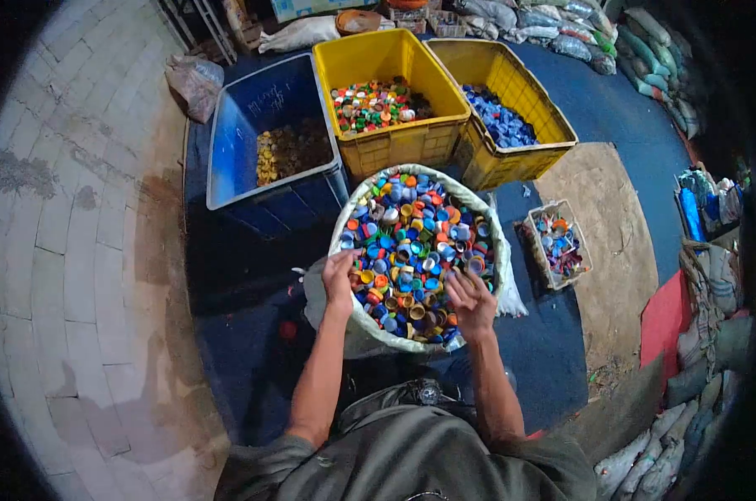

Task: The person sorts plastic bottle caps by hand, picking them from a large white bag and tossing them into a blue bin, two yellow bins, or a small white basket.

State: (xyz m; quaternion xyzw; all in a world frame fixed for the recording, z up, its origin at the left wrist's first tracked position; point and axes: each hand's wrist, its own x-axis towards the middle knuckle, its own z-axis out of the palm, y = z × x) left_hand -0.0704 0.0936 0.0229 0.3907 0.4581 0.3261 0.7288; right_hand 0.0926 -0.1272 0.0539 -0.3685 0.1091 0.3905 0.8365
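A round sack (pixel 505 250) with a pale rolled rim stands in front of me, filled with loose plastic bottle caps (pixel 411 250) in blue, orange, white, green and yellow. At the sack's left rim is my left hand (pixel 338 282), its fingers pressed together near the edge of the caps. My right hand (pixel 473 302) hovers over the right part of the pile, fingers curled inward and slightly blurred. What either hand holds is too small to make out.
Behind the sack stand a blue bin (pixel 227 159), a yellow bin (pixel 394 150) and another yellow bin (pixel 520 163), each partly filled with caps. A small white basket (pixel 580 234) of mixed pieces sits on cardboard (pixel 624 242) at right. Stuffed sacks (pixel 645 54) line the far right.
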